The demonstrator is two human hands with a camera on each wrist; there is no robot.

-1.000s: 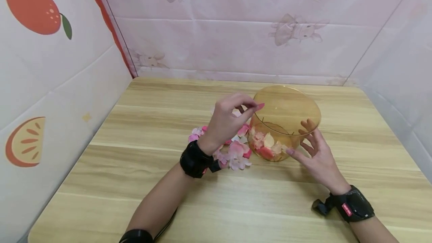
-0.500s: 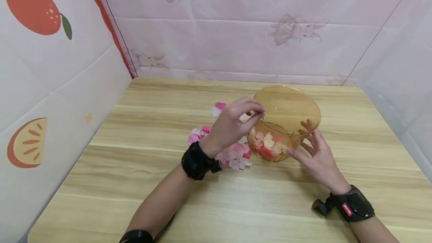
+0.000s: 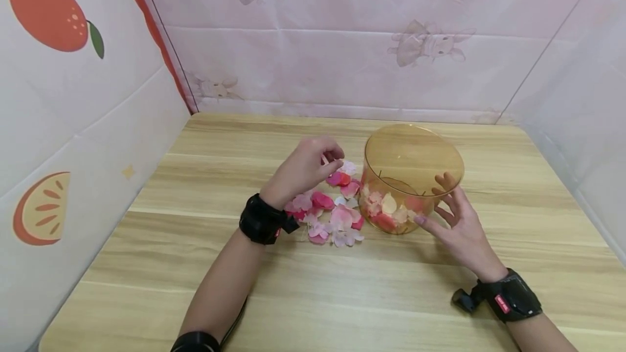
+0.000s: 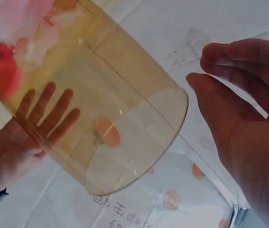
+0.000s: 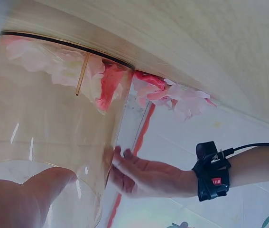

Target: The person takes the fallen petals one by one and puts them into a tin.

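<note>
A clear amber cylindrical container [image 3: 413, 170] stands on the wooden table [image 3: 342, 297], with pink, red and cream petals [image 3: 388, 208] on its bottom. My right hand [image 3: 447, 211] touches its right side with straight, spread fingers. A loose pile of petals [image 3: 327, 213] lies on the table just left of the container. My left hand [image 3: 313, 164] hovers over that pile, fingers loosely curled and holding nothing. In the left wrist view the empty left hand [image 4: 238, 118] is beside the container [image 4: 101, 109]. The right wrist view shows the container wall [image 5: 44, 118] and the petals [image 5: 172, 95].
Printed fabric walls [image 3: 73, 124] close in the table at the left, back and right. Black wrist straps [image 3: 261, 220] sit on both forearms, and a cable runs along the left arm. Bare wood extends in front of the hands.
My left hand held a petal at the container's rim, then drew back left and down to above the pile, now empty. My right hand and the container have stayed put.
</note>
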